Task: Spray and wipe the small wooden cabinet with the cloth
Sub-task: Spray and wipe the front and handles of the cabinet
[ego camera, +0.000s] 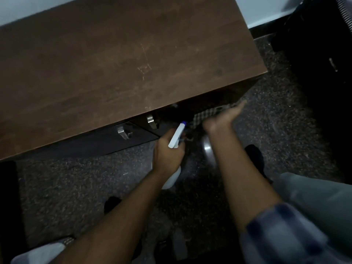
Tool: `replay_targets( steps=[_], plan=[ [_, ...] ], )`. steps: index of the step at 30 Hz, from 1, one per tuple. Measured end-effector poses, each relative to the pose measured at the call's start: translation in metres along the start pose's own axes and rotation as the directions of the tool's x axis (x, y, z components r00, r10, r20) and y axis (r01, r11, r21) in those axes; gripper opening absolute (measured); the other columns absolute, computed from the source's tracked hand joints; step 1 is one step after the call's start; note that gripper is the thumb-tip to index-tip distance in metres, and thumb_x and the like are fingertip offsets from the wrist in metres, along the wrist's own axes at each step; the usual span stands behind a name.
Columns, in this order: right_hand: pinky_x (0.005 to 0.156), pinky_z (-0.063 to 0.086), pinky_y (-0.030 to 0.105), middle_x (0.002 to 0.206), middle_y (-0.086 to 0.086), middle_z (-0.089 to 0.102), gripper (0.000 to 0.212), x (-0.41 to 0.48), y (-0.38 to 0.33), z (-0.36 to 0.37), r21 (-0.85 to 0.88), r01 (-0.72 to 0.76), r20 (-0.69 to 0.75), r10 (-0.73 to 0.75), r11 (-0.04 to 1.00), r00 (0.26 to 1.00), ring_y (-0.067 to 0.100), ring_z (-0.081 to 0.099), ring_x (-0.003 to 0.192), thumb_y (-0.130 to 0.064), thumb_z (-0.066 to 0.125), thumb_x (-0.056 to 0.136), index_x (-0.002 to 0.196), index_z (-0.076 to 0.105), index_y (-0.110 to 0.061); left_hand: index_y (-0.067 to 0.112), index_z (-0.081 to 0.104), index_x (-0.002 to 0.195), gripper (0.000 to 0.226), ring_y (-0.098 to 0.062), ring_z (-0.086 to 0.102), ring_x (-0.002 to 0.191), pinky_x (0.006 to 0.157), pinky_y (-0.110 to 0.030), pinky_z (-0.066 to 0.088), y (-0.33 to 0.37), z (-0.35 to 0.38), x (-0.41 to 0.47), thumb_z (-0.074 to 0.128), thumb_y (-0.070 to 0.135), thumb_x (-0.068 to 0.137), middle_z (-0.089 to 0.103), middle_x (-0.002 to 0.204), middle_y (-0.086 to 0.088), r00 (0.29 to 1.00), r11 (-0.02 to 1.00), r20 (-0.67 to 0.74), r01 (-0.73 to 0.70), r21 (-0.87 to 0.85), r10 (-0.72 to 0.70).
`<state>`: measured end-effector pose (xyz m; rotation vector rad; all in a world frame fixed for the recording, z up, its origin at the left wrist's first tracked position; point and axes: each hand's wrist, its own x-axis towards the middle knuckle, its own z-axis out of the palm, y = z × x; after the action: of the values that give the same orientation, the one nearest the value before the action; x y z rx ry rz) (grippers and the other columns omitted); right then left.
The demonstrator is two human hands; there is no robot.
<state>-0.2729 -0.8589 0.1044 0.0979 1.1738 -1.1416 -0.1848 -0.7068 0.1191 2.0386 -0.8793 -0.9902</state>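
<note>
Carpet [276, 130], cabinet [123, 73] — left hand [167, 155] grips spray bottle [176, 136], right hand [222, 117] flat on cloth [207, 114]

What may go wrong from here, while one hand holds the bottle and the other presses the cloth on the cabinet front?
1. The bottle in the left hand aims its nozzle toward the cloth and the right hand, which are close by. A squeeze may wet the hand rather than the wood.
2. The cloth is near a metal handle and might catch on it.
3. The cabinet front lies in shadow, so spots may be missed.
</note>
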Motion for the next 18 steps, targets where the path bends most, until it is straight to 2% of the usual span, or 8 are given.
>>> replay_targets(
  steps=[2, 5, 8, 10, 12, 13, 15, 18],
  plan=[
    [0.116, 0.036, 0.053, 0.151, 0.01, 0.05, 0.091, 0.006, 0.0, -0.005, 0.115, -0.035, -0.009, 0.037, 0.993, 0.999, 0.037, 0.049, 0.136, -0.086, 0.027, 0.087, 0.151, 0.048, -0.026, 0.036, 0.067, 0.094, 0.023, -0.036, 0.07, 0.083, 0.076, -0.053, 0.058, -0.01, 0.0, 0.0, 0.06, 0.02, 0.079, 0.072, 0.089, -0.02, 0.999, 1.0, 0.033, -0.003, 0.007, 0.002],
    [0.11, 0.04, 0.061, 0.151, 0.01, 0.052, 0.108, 0.035, 0.04, -0.027, 0.056, -0.076, 0.0, 0.076, 0.996, 0.997, 0.039, 0.05, 0.135, -0.101, 0.041, 0.066, 0.149, 0.051, -0.032, 0.022, 0.07, 0.102, 0.025, -0.035, 0.07, 0.083, 0.076, -0.053, 0.058, -0.016, 0.003, 0.004, 0.061, 0.02, 0.078, 0.073, 0.088, -0.017, 0.999, 1.0, 0.044, 0.024, 0.006, -0.025],
    [0.11, 0.042, 0.058, 0.143, 0.016, 0.057, 0.093, 0.01, 0.041, -0.018, -0.002, -0.145, 0.048, 0.145, 0.989, 0.988, 0.04, 0.055, 0.128, -0.088, 0.024, 0.086, 0.148, 0.052, -0.025, 0.012, 0.073, 0.1, 0.026, -0.028, 0.071, 0.079, 0.072, -0.045, 0.058, -0.02, 0.008, 0.011, 0.061, 0.017, 0.077, 0.073, 0.083, -0.008, 0.997, 0.999, 0.047, 0.054, 0.003, -0.054],
    [0.113, 0.038, 0.057, 0.149, 0.012, 0.053, 0.087, -0.003, 0.023, -0.009, -0.105, -0.03, 0.01, 0.031, 0.994, 0.999, 0.039, 0.052, 0.133, -0.085, 0.027, 0.088, 0.15, 0.049, -0.027, 0.011, 0.072, 0.095, 0.022, -0.027, 0.07, 0.076, 0.069, -0.039, 0.055, -0.024, 0.01, 0.013, 0.061, 0.017, 0.077, 0.072, 0.08, -0.008, 0.997, 0.999, 0.061, 0.04, 0.005, -0.04],
    [0.118, 0.031, 0.055, 0.163, 0.007, 0.034, 0.083, 0.002, 0.011, -0.016, -0.071, 0.064, -0.049, -0.068, 0.995, 0.996, 0.038, 0.04, 0.144, -0.081, 0.036, 0.089, 0.158, 0.032, -0.035, 0.01, 0.071, 0.094, 0.02, -0.028, 0.07, 0.076, 0.067, -0.037, 0.053, -0.024, 0.012, 0.015, 0.061, 0.017, 0.078, 0.072, 0.08, -0.011, 0.997, 1.0, 0.078, 0.018, 0.017, -0.019],
    [0.118, 0.03, 0.055, 0.165, 0.006, 0.03, 0.089, 0.008, 0.008, -0.018, -0.085, 0.069, -0.078, -0.075, 0.994, 0.994, 0.038, 0.038, 0.145, -0.083, 0.043, 0.085, 0.159, 0.027, -0.035, 0.011, 0.071, 0.094, 0.018, -0.029, 0.07, 0.077, 0.067, -0.038, 0.054, -0.025, 0.013, 0.016, 0.062, 0.015, 0.079, 0.072, 0.081, -0.012, 0.996, 1.0, 0.089, 0.011, 0.019, -0.013],
    [0.114, 0.037, 0.057, 0.159, 0.008, 0.041, 0.105, 0.03, 0.021, -0.028, 0.018, -0.023, -0.05, 0.023, 1.0, 0.998, 0.039, 0.048, 0.137, -0.092, 0.046, 0.073, 0.157, 0.037, -0.03, 0.016, 0.07, 0.091, 0.012, -0.028, 0.07, 0.077, 0.068, -0.038, 0.055, -0.025, 0.015, 0.017, 0.064, 0.01, 0.082, 0.072, 0.08, -0.011, 0.997, 1.0, 0.081, 0.008, 0.0, -0.008],
    [0.11, 0.041, 0.062, 0.146, 0.017, 0.056, 0.103, 0.048, 0.044, -0.036, 0.017, -0.142, 0.0, 0.142, 0.99, 0.99, 0.043, 0.054, 0.13, -0.094, 0.03, 0.076, 0.149, 0.052, -0.024, 0.017, 0.067, 0.087, 0.012, -0.026, 0.068, 0.075, 0.068, -0.036, 0.053, -0.024, 0.019, 0.019, 0.065, 0.006, 0.082, 0.069, 0.078, -0.005, 0.999, 1.0, 0.04, -0.024, -0.019, 0.025]
  ],
)
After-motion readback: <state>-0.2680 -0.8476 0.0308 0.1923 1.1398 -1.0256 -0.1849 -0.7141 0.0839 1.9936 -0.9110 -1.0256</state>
